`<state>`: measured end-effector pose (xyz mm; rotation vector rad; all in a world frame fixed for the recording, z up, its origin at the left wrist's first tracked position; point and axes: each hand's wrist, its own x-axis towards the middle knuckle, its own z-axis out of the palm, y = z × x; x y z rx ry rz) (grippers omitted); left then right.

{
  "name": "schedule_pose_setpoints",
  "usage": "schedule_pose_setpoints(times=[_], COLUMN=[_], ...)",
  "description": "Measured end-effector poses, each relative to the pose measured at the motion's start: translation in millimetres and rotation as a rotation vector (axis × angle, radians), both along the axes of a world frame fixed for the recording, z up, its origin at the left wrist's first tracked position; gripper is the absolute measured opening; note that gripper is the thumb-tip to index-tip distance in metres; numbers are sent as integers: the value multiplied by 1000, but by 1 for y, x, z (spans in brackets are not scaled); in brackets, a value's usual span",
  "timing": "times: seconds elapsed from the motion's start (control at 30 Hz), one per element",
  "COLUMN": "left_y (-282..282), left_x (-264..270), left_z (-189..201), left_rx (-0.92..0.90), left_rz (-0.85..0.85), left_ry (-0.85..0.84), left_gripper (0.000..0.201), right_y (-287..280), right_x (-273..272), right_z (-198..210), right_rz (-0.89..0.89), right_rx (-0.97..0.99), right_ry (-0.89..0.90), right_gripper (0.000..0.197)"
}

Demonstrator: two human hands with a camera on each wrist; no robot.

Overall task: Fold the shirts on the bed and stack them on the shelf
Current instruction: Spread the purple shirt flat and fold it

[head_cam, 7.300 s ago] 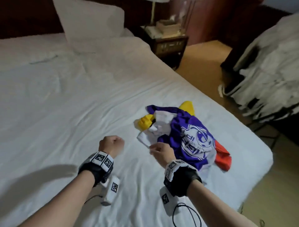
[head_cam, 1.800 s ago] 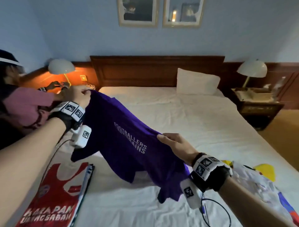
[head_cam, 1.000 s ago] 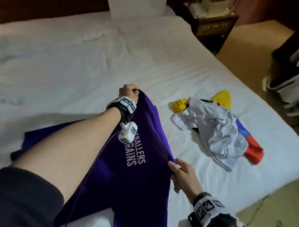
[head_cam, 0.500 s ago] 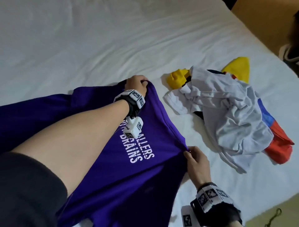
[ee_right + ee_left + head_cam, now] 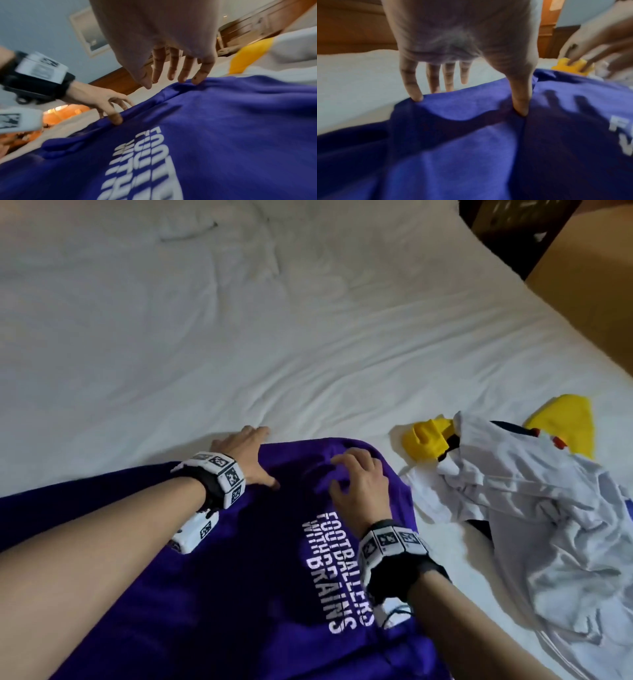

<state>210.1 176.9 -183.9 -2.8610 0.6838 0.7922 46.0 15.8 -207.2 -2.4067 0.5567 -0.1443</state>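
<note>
While both hands spread it, the purple shirt (image 5: 260, 570) lies printed side up on the bed (image 5: 239, 337).

Left hand (image 5: 245, 455) lies flat with straight fingers, thumb pressing the cloth and fingertips at the far hem; right hand (image 5: 359, 484) is loose and holds nothing, its fingertips (image 5: 197, 79) touching a ridge of cloth at the far corner. Soft, light and limp, the shirt will likely crease and slide on the sheet, so pinching corners or seams looks best. Ahead of both hands the sheet runs wide for folding; just right of the right hand sits the pile of unfolded shirts (image 5: 534, 508), with the mattress edge beyond it.
</note>
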Motion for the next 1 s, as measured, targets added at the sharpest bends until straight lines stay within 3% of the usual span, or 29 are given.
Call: schedule_pose_setpoints(times=[0.1, 0.17, 0.27, 0.33, 0.4, 0.53, 0.6, 0.8, 0.87, 0.93, 1.0], left_y=[10, 8, -2, -10, -23, -59, -68, -14, 3, 10, 10], left_x=[21, 38, 65, 83, 100, 116, 110, 76, 78, 90, 108], left_z=[-2, 4, 22, 34, 41, 39, 25, -19, -27, -28, -20], left_rx=[43, 14, -62, -122, -202, -460, -519, -208, -185, -259, -295], left_rz=[-89, -85, -81, -100, -111, -121, -80, 501, 509, 491, 497], left_ry=[24, 27, 44, 28, -43, -261, -297, -83, -30, 75, 202], left_gripper=[88, 62, 32, 18, 11, 17, 37, 111, 107, 85, 64], right_y=[1, 0, -6, -11, -15, -26, -27, -28, -29, -29, -31], right_x=[56, 84, 107, 116, 125, 138, 142, 164, 175, 187, 199], right_z=[-5, -6, -5, -4, -3, -11, -16, -9, -11, -14, -14], right_rz=[195, 218, 185, 133, 35, -226, -279, -266, -228, -180, -116], right_rx=[-72, -109, -196, -113, 9, 186, 191, 262, 268, 305, 384], right_ry=[175, 295, 325, 253, 197, 131, 190, 262, 292, 304, 282], right_gripper=[59, 66, 41, 23, 18, 19, 21, 41, 45, 44, 29])
